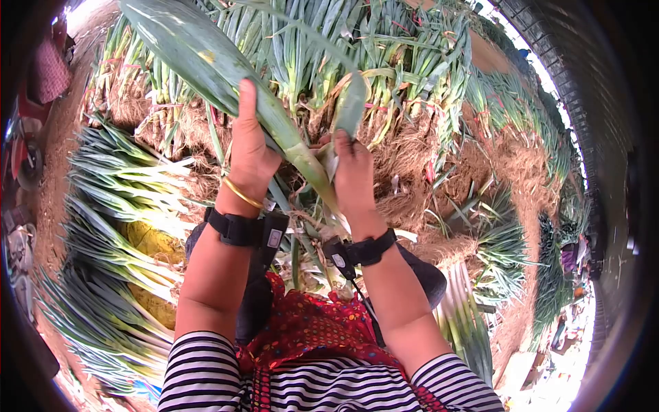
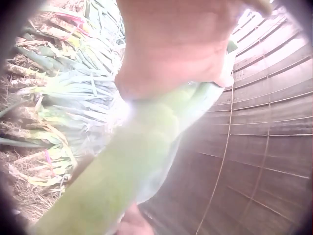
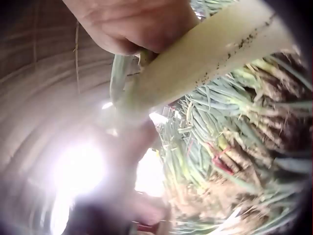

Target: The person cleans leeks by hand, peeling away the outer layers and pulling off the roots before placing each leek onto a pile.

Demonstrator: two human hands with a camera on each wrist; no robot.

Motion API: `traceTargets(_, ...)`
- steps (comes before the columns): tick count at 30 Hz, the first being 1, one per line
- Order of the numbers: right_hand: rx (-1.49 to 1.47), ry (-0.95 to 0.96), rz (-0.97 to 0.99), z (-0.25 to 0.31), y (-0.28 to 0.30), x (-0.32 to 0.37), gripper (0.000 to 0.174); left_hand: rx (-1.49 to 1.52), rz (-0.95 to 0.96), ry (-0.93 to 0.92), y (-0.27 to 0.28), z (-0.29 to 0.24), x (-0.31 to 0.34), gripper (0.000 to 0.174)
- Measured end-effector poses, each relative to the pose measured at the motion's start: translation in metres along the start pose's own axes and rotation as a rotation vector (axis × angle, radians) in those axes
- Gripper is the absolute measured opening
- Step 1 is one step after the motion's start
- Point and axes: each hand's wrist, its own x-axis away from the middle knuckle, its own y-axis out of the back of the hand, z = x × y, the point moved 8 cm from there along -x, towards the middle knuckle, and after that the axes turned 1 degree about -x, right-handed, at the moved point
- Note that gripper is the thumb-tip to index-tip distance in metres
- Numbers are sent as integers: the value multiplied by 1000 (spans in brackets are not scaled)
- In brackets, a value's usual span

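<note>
A large green onion slants across the head view, its broad green leaves at the upper left and its pale stalk toward the person's lap. My left hand grips it where the leaves begin, thumb lying along the top. Beside the stalk, my right hand pinches a loose green leaf that sticks up away from it. Dark specks dot the white stalk in the right wrist view. From the left wrist, the green stalk runs down from under the left hand.
Tied bundles of green onions with brown roots stand in a row at the back. Trimmed green onions lie piled at the left near a yellow sack-like thing. More white stalks lie by the right knee.
</note>
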Motion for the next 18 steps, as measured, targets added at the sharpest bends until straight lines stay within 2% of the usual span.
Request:
traceTargets(1, 0, 0, -1, 1, 8, 2, 28, 0, 0, 2, -1, -4, 1, 52)
traceTargets(3, -576, -282, 39, -6, 10, 11, 26, 27, 102, -18, -11, -16, 1, 64)
traceTargets(5, -498, -271, -5, -11, 32, 11, 25, -66, 75, -37, -6, -26, 0, 70)
traceTargets(7, -487, -300, 91, -42, 92, 13, 26, 16, 269, -105, 4, -59, -10, 71)
traceTargets(9, 170, -211, -185, -59, 145, 26, 27, -63, 162, -172, 18, -85, -13, 72)
traceTargets(11, 1150, -134, 77, -100, 190, 33, 33, -69, 155, -218, 33, -105, -17, 72)
traceTargets(12, 1148, -128, 82, -102, 196, 44, 33, -81, 68, -271, 36, -113, -12, 69)
traceTargets(13, 1362, -136, 283, -114, 192, 60, 36, -93, -20, -318, 39, -117, -7, 67)
traceTargets(14, 1569, -145, 492, -127, 188, 71, 40, -94, -22, -319, 37, -115, -5, 67)
traceTargets(15, 1566, -149, 493, -119, 175, 67, 40, -83, -58, -307, 39, -112, -5, 64)
traceTargets(17, 1081, 32, 374, -75, 126, 43, 47, -56, -64, -262, 39, -100, -7, 58)
traceTargets(18, 982, 86, 353, -42, 92, 38, 44, -100, -48, -268, 33, -93, -6, 57)
